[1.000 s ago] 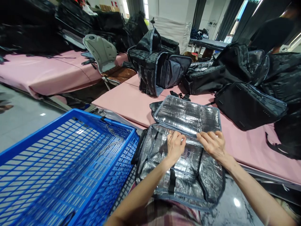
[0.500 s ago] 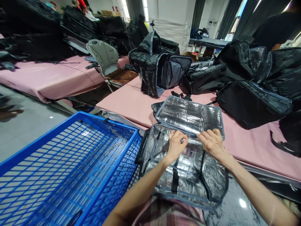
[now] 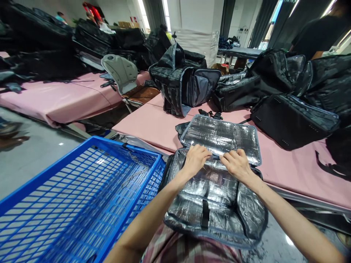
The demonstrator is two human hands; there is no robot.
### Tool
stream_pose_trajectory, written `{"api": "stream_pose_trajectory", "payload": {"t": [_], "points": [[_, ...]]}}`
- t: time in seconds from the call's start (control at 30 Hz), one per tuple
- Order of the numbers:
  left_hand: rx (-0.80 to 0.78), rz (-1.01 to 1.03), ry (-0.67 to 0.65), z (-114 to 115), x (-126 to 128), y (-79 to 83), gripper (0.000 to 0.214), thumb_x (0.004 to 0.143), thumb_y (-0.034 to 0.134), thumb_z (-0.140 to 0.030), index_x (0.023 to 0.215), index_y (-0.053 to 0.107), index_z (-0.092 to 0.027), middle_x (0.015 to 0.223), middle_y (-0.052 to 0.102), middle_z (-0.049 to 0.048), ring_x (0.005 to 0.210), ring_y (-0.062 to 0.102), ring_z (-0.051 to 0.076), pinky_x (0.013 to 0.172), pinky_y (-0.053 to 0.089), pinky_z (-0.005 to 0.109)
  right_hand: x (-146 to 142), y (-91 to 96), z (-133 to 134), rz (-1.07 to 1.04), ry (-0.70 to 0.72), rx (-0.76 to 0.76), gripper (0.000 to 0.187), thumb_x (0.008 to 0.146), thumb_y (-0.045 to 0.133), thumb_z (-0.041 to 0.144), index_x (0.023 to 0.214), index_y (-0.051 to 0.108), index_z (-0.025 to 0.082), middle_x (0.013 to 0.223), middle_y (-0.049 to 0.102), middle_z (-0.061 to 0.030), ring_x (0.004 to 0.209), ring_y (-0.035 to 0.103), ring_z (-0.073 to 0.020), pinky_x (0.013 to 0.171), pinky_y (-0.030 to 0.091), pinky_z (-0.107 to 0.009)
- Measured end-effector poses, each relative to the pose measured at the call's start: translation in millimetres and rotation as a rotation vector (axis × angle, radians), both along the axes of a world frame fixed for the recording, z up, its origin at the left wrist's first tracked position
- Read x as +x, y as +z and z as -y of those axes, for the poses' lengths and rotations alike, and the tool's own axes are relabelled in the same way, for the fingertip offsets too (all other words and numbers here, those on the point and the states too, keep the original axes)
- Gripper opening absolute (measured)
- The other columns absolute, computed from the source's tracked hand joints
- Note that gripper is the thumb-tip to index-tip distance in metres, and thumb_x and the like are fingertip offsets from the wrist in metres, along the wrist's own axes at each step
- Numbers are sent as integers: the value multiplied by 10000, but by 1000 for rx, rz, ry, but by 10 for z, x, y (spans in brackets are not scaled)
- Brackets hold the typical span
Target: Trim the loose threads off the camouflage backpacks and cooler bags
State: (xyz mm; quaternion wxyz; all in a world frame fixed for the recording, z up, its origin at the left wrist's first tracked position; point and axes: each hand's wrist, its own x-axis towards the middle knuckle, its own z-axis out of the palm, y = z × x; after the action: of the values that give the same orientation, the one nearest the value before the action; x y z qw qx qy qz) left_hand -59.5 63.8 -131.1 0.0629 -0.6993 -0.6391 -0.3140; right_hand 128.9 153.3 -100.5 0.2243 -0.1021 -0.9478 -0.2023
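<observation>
An open insulated bag [image 3: 216,204] with silver foil lining rests against my lap, its foil lid [image 3: 221,138] folded back onto the pink table [image 3: 148,124]. My left hand [image 3: 195,159] and my right hand [image 3: 236,164] sit side by side at the hinge where lid meets bag. Both have their fingers curled and pinched on the foil edge there. A black strap [image 3: 204,215] runs down the lining inside the bag.
A blue plastic mesh crate [image 3: 74,197] stands at my left. Several black bags [image 3: 290,117] lie on the pink table behind, one grey-black bag [image 3: 183,84] upright. A second pink table [image 3: 55,95] and a grey seat back [image 3: 120,71] are at far left. A person in black [image 3: 318,33] stands at far right.
Both hands have slid a little to the left along the hinge edge, and the bag sits slightly higher and closer to the table.
</observation>
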Motion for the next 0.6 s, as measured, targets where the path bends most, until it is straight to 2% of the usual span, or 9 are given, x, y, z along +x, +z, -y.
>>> {"api": "stream_pose_trajectory", "payload": {"t": [0.07,0.17,0.27,0.43,0.5,0.6], "points": [[44,-50,-69,23,-16,-111,210,864,458,-134,881,646,-225,875,658,25,821,500,171,707,334,316,49,-16,6,-40,-40,-132,185,890,462,182,775,606,184,627,573,-6,619,420,-142,635,239,-298],[103,-130,-149,103,-26,-270,267,869,407,-89,926,637,-211,929,661,37,858,510,169,714,349,311,198,-70,35,-161,-195,-352,181,880,501,290,785,611,182,643,580,-13,610,438,-140,591,251,-272],[100,-147,-149,148,-15,-306,262,871,400,-95,940,630,-199,924,658,45,847,515,165,709,355,309,304,-148,101,-148,-289,-443,171,878,503,292,797,616,193,707,590,-18,653,476,-144,571,256,-260],[-20,-160,-131,14,-4,-68,199,879,447,-214,921,640,-195,791,637,35,751,514,154,668,346,287,312,-210,207,-74,-360,-461,179,883,485,293,809,620,200,782,576,-19,658,479,-135,584,269,-259],[-135,-187,-167,-105,-10,50,229,883,427,-206,921,653,-211,740,618,18,694,507,139,595,323,251,309,-198,221,-55,-368,-478,195,889,470,299,812,618,197,790,572,-20,659,481,-132,589,278,-257],[-333,-259,-260,-274,-17,187,261,860,419,-177,791,669,-203,685,584,6,599,483,115,511,264,231,323,-179,219,-37,-370,-524,202,892,459,299,820,616,194,796,573,-24,678,497,-135,603,297,-253]]}}
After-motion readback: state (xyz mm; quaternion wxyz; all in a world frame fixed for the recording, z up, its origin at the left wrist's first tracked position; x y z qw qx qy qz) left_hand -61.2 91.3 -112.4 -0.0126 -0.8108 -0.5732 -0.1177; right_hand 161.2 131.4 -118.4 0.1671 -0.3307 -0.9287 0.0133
